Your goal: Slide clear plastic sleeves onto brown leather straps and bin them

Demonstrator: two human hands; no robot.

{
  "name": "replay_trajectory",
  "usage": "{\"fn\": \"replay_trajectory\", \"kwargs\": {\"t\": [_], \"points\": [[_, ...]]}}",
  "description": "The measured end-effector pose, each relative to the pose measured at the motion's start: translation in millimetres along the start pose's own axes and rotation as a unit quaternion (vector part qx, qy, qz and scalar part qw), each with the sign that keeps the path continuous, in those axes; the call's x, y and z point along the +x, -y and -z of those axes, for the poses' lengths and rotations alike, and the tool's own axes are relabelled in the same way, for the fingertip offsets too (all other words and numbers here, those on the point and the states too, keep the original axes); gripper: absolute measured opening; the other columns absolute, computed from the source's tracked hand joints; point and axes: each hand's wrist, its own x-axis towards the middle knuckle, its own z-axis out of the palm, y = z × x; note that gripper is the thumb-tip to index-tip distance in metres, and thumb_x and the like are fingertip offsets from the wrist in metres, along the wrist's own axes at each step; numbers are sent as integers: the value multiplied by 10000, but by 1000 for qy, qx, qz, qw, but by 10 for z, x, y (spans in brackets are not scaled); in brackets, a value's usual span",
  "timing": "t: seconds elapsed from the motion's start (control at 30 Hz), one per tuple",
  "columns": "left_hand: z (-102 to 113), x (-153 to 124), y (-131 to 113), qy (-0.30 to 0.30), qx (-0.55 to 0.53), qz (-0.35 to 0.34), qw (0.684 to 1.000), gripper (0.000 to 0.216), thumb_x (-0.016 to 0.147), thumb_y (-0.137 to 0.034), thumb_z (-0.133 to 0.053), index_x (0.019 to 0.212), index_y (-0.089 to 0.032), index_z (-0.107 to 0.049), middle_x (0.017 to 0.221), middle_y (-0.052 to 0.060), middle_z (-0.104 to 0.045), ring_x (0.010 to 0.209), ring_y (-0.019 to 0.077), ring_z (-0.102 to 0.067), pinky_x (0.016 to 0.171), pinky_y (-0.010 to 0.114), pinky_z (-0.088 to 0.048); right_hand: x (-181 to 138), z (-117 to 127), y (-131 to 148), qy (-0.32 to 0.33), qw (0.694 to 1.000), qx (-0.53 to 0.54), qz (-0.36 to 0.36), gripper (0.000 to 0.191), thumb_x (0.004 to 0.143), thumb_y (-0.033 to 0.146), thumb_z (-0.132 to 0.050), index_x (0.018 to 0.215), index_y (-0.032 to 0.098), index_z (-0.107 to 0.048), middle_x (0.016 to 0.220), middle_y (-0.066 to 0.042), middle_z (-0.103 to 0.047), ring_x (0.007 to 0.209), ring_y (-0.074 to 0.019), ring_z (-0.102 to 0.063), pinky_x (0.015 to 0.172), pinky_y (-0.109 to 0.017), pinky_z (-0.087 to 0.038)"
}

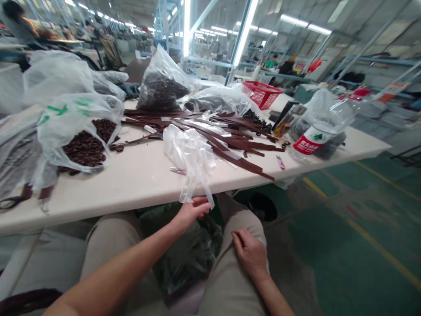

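Observation:
My left hand [194, 211] is closed at the table's front edge, its fingers on the hanging ends of a crumpled clear plastic bag [187, 151]. The rest of that bag lies on the table against a spread of long brown strips [237, 149]. My right hand [251, 252] rests on my right thigh with its fingers curled in; the palm side is hidden, so whatever it may hold does not show. A small metal tool [177, 170], perhaps thread snips, lies partly beside the bag. Farther right on the white table [141, 186] are pink-handled snips [280, 162].
At left, a plastic bag [87, 147] spills small brown pieces. Behind the strips stand a dark-filled bag [161, 85] and a red basket [263, 94]. A large bottle [311, 140] and a glass flask [289, 120] stand at right. Below is a black bin [263, 206].

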Motion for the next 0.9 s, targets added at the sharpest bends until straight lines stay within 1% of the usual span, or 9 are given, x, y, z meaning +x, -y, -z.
{"fn": "replay_trajectory", "kwargs": {"t": [0.1, 0.23, 0.33, 0.43, 0.57, 0.63, 0.7, 0.8, 0.9], "points": [[-70, 46, -2, -28, -25, 2, 999, 469, 718, -430, -742, 1089, -144, -709, 1019, 120, -731, 856, 203, -663, 751, 299, -468, -15, -8, -14, 6, 1000, -18, 2, 258, 970, 302, -458, 857, 204, -668, 775, -38, -704, 678, -180, -674, 611, -278, -425], [-150, 88, 52, -40, -66, 1, 997, 469, 650, -448, -792, 989, -130, -731, 932, 107, -736, 779, 180, -658, 688, 267, -460, -40, -41, -67, 15, 1000, -23, -9, 272, 973, 326, -453, 872, 204, -674, 798, -39, -704, 706, -179, -675, 640, -273, -420], [-192, 111, 111, -45, -101, -2, 994, 507, 598, -484, -821, 942, -120, -740, 920, 111, -742, 737, 162, -654, 675, 252, -463, -52, -65, -94, 8, 1000, -22, -10, 298, 978, 342, -435, 866, 205, -674, 795, -36, -705, 707, -175, -673, 645, -265, -415], [-205, 129, 150, -35, -124, -5, 992, 536, 580, -527, -830, 908, -111, -745, 906, 117, -748, 707, 152, -651, 672, 245, -474, -57, -85, -98, 0, 1000, -19, -2, 318, 986, 342, -416, 852, 208, -672, 783, -39, -710, 695, -172, -673, 642, -259, -417], [-193, 134, 151, -26, -106, -11, 994, 505, 572, -532, -846, 823, -106, -743, 815, 103, -743, 686, 150, -648, 664, 238, -480, -87, -127, -119, -2, 1000, 2, -7, 294, 981, 336, -435, 828, 218, -657, 775, -35, -709, 746, -188, -687, 677, -264, -446], [-178, 123, 135, -17, -98, -15, 995, 478, 566, -531, -849, 756, -109, -730, 744, 83, -726, 664, 143, -634, 653, 232, -475, -103, -137, -150, -11, 999, 37, -21, 271, 975, 345, -451, 851, 220, -657, 802, -42, -712, 775, -198, -687, 709, -275, -470], [-152, 107, 119, -1, -92, -23, 996, 443, 565, -516, -851, 681, -115, -703, 664, 55, -694, 628, 124, -603, 634, 219, -457, -81, -111, -190, -26, 994, 90, -52, 262, 971, 365, -461, 864, 222, -653, 806, -43, -706, 746, -191, -677, 695, -274, -492], [-93, 84, 109, 13, -90, -32, 995, 403, 569, -472, -856, 611, -127, -650, 586, 17, -645, 572, 94, -542, 598, 201, -420, 117, 26, -253, -51, 981, 163, -95, 238, 962, 374, -475, 869, 228, -638, 788, -24, -683, 701, -172, -654, 653, -259, -507], [-35, 68, 109, 12, -103, -32, 994, 396, 547, -436, -872, 608, -140, -618, 574, -3, -626, 568, 91, -526, 599, 202, -413, 562, 243, -293, -96, 979, 168, -71, 186, 949, 347, -493, 931, 231, -636, 885, -36, -685, 821, -185, -657, 737, -276, -519]]}}
